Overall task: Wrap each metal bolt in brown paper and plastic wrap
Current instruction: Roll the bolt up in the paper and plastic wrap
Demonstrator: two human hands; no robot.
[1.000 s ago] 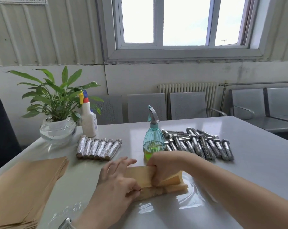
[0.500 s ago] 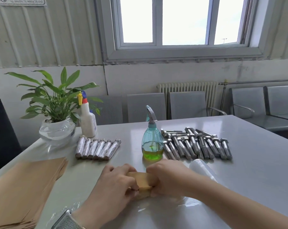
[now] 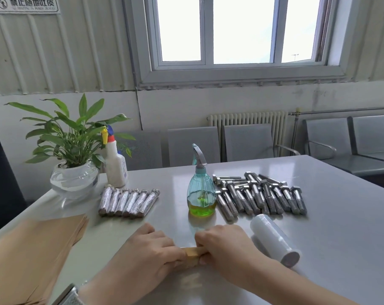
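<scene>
Brown-paper-wrapped bolt roll (image 3: 192, 255) lies low centre of frame, pinned between both hands. Left: stack of brown paper sheets (image 3: 32, 249). Left hand (image 3: 147, 254) curls over the roll's left end; right hand (image 3: 226, 245) grips its right end, knuckles nearly touching. Right: white plastic-wrap roll (image 3: 274, 243), with bare grey steel bolts (image 3: 259, 194) farther back.
</scene>
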